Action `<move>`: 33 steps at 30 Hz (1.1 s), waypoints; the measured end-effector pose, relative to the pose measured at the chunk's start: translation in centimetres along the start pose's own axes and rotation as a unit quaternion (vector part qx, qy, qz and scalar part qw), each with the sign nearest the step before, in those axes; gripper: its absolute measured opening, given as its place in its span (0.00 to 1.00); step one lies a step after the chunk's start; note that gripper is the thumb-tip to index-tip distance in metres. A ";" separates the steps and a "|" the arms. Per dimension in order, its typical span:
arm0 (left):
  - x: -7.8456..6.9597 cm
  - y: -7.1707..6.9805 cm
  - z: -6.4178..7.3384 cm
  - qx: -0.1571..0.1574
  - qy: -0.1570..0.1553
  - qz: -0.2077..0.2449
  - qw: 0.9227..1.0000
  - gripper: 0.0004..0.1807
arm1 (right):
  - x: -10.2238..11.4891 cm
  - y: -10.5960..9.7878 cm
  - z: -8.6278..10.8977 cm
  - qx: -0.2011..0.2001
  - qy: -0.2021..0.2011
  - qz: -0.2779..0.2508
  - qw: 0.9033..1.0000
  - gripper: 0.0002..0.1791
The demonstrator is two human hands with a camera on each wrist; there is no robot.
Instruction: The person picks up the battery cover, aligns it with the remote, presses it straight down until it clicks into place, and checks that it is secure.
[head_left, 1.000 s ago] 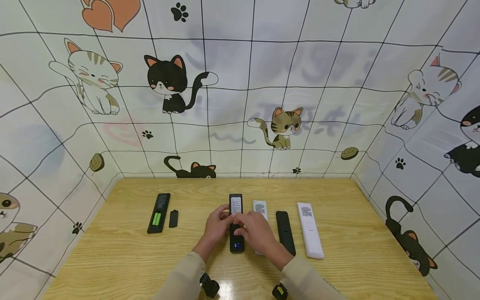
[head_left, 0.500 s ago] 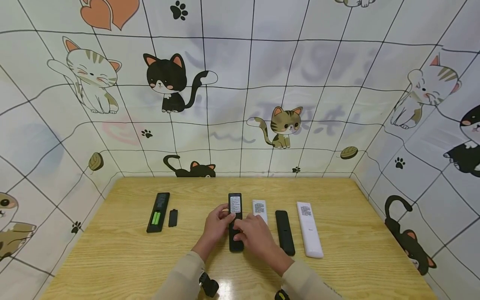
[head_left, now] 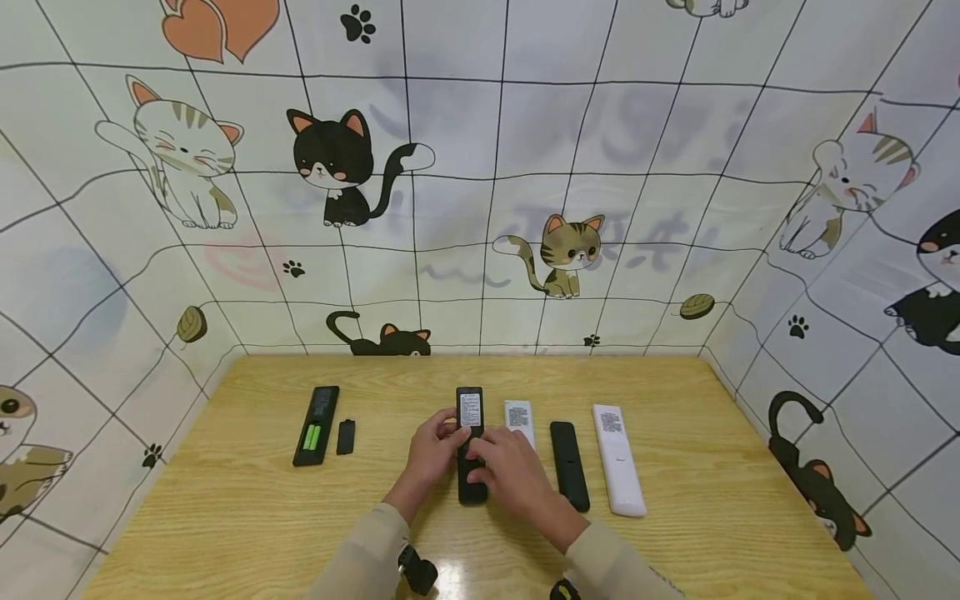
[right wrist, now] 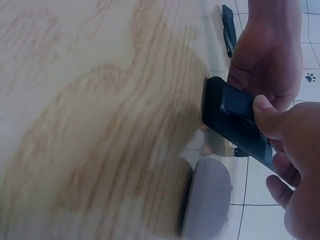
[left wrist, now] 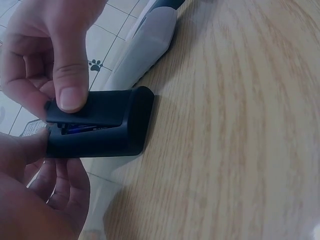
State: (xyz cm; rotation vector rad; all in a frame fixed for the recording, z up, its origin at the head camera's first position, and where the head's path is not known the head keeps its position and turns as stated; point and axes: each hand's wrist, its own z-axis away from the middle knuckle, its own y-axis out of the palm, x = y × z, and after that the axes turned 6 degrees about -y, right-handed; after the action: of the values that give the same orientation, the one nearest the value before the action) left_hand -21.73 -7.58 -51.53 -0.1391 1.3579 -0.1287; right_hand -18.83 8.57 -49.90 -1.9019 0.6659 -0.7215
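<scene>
A black remote control (head_left: 471, 493) lies back up at the middle of the table, its white label toward the far end. My left hand (head_left: 432, 450) grips it by the sides near its middle. With thumb and fingers my right hand (head_left: 517, 475) holds the black battery cover (left wrist: 100, 107) over the compartment. The cover sits tilted: in the left wrist view a gap along its side shows blue batteries (left wrist: 82, 128). My right thumb (right wrist: 262, 107) presses on the cover in the right wrist view, where the left hand (right wrist: 267, 65) is behind the remote.
Left of the hands lie an open black remote (head_left: 317, 425) with green batteries (head_left: 312, 437) and its loose cover (head_left: 346, 437). To the right are a white remote (head_left: 519, 414) partly behind my right hand, a black remote (head_left: 570, 467) and a longer white remote (head_left: 620, 461).
A second ago the blue batteries showed in the open compartment in the head view; the cover has since come down over them. My right hand shifted slightly toward the near end; the left stayed.
</scene>
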 end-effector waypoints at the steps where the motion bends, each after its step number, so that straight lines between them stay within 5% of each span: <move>1: 0.0 0.0 0.0 0.001 0.000 -0.001 1.000 0.21 | 0.0 0.0 0.0 0.001 0.001 0.000 1.000 0.12; 33: 0.0 0.0 0.0 -0.003 0.001 -0.003 1.000 0.21 | 0.0 -0.1 -0.2 0.032 0.037 0.012 0.999 0.17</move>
State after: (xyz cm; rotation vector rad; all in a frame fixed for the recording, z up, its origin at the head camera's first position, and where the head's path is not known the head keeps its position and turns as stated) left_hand -21.76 -7.58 -51.54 -0.1483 1.3603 -0.1296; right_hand -18.95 8.45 -49.72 -1.8128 0.7036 -0.7923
